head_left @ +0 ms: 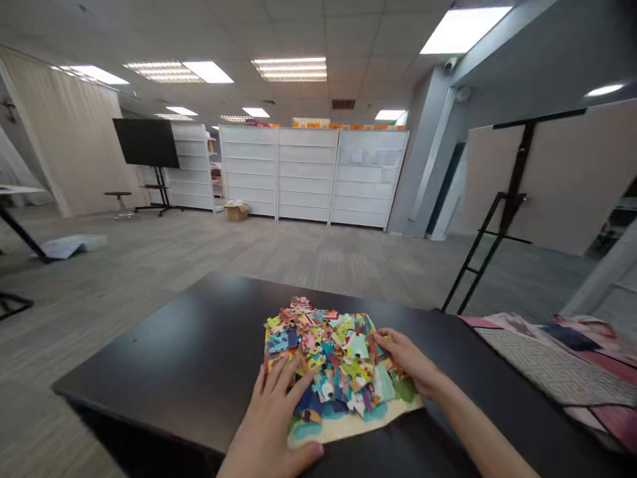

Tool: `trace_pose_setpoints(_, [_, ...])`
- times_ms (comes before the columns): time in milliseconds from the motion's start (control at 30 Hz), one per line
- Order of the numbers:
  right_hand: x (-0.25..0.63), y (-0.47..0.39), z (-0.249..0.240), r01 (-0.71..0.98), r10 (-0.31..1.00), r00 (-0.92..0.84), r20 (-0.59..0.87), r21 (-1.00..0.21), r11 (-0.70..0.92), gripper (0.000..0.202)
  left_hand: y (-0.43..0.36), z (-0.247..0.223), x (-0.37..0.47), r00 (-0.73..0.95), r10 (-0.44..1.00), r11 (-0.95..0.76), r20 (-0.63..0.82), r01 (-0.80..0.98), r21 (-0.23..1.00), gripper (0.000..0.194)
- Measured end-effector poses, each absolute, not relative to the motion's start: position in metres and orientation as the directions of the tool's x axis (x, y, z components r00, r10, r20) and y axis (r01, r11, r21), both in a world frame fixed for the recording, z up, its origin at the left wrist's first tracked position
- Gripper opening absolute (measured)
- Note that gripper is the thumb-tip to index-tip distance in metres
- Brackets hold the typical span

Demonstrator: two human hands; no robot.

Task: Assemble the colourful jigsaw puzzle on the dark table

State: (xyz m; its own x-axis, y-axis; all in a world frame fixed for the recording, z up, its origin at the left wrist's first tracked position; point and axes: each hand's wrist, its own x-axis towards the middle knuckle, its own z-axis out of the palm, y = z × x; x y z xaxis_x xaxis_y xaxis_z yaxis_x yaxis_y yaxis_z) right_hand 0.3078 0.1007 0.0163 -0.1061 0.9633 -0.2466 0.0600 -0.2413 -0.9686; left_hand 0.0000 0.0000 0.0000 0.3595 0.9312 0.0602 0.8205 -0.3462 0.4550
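Observation:
A heap of colourful jigsaw puzzle pieces (343, 358) lies on a printed puzzle board (343, 430), whose pale front edge and painted blue and green shapes show from under it. My left hand (276, 411) rests at the near left of the heap, palm down, fingers spread and touching the pieces. At the right side of the board, my right hand (405, 358) has its fingers bent together against the edge of the heap. What lies between those fingertips is too small to make out. Some pieces at the back left stick out past the board.
The black table (199, 358) carries the board close to its front edge. Patterned pink and grey fabric (562, 365) lies to the right. Beyond stand a black easel-like stand (497, 226), white shelving (308, 176), a cardboard box (237, 212) and a screen on wheels (146, 143).

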Motion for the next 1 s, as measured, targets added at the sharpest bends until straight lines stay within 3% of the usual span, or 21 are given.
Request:
trace_pose_setpoints(233, [0.317, 0.111, 0.004, 0.096, 0.966, -0.070, -0.247, -0.966, -0.240, 0.024, -0.005, -0.001, 0.004, 0.309, 0.945, -0.318, 0.108, 0.787, 0.528, 0.101])
trace_pose_setpoints(367, [0.317, 0.113, 0.003, 0.093, 0.971, -0.090, -0.222, -0.973, -0.213, 0.029, 0.000, -0.008, 0.003, 0.215, 0.953, -0.302, 0.213, 0.684, 0.664, 0.096])
trace_pose_setpoints(500, [0.313, 0.109, 0.006, 0.078, 0.970, -0.111, -0.215, -0.975, -0.207, 0.034, 0.018, -0.012, 0.002, -0.135, 0.937, -0.272, 0.322, 0.296, 0.916, 0.053])
trace_pose_setpoints(600, [0.310, 0.107, 0.008, 0.066, 0.972, -0.090, -0.217, -0.975, -0.211, 0.032, 0.033, -0.011, 0.002, -0.344, 0.903, -0.278, 0.258, -0.009, 0.961, 0.044])
trace_pose_setpoints(667, [0.309, 0.107, 0.009, 0.051, 0.973, -0.070, -0.222, -0.975, -0.219, 0.030, 0.040, -0.010, 0.003, -0.408, 0.892, -0.257, 0.192, -0.109, 0.960, 0.042])
trace_pose_setpoints(833, [0.306, 0.110, 0.008, 0.004, 0.961, -0.058, -0.271, -0.963, -0.271, 0.032, 0.055, -0.008, -0.003, -0.437, 0.890, -0.214, 0.128, -0.155, 0.964, 0.040])
trace_pose_setpoints(1000, [0.305, 0.111, 0.007, -0.053, 0.960, -0.047, -0.277, -0.959, -0.280, 0.028, 0.061, -0.008, -0.013, -0.300, 0.944, -0.188, 0.140, -0.137, 0.973, 0.042])
